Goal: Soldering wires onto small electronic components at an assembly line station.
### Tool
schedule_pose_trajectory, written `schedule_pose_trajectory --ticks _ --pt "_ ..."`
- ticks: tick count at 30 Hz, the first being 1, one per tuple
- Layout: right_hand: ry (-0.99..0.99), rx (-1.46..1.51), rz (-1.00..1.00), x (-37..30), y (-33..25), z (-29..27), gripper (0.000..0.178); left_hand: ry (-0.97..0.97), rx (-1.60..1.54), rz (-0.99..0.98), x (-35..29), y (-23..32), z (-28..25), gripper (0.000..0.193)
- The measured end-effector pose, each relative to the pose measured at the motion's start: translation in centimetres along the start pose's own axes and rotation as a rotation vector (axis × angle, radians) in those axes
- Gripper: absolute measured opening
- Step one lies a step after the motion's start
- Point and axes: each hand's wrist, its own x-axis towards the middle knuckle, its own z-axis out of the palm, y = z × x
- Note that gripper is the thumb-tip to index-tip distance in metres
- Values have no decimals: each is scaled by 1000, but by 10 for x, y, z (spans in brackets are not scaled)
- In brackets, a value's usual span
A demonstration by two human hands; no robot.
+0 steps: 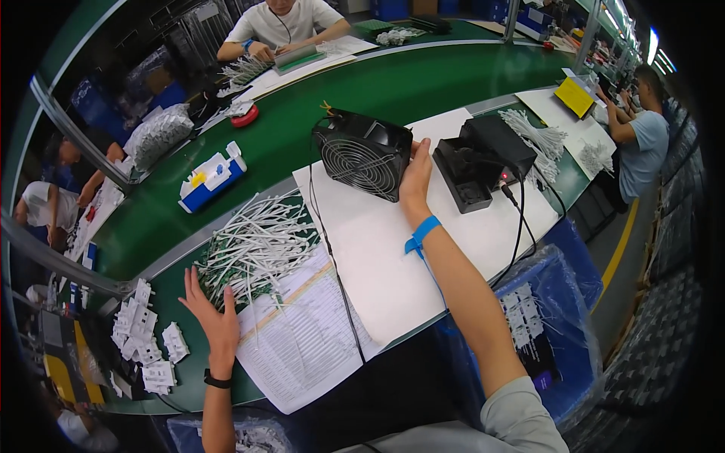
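My right hand (415, 177) grips the right side of a black fan (362, 157) with a round wire guard, which stands tilted at the far edge of a white board (377, 264). Part of that grip is hidden behind the fan's frame. My left hand (217, 321) is open, fingers spread, beside a heap of white cable leads (257, 241) with green boards showing among them. It holds nothing. Printed sheets (302, 340) lie between the leads and the board. White plastic housings (140, 328) are piled to the left of this hand.
A black device with a stand (491, 155) and cords is right of the fan. A blue-and-white box (213, 177) sits on the green belt (279, 128). A plastic-lined blue bin (563, 325) stands at lower right. Co-workers sit across, left and right.
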Motion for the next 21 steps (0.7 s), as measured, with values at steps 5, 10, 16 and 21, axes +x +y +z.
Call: schedule_pose_trajectory --ticks 5,10,16,21 --pt "25 -34 -32 9 21 -12 71 51 -568 350 -19 74 -62 60" --pt "-31 47 24 18 29 -9 80 -62 -1525 50 -101 142 -172 28" --pt "-71 3 48 19 21 -16 73 -511 -1786 773 -48 158 -174 43" --pt "-28 -19 21 13 19 -6 81 -623 -1909 631 -56 155 -173 52"
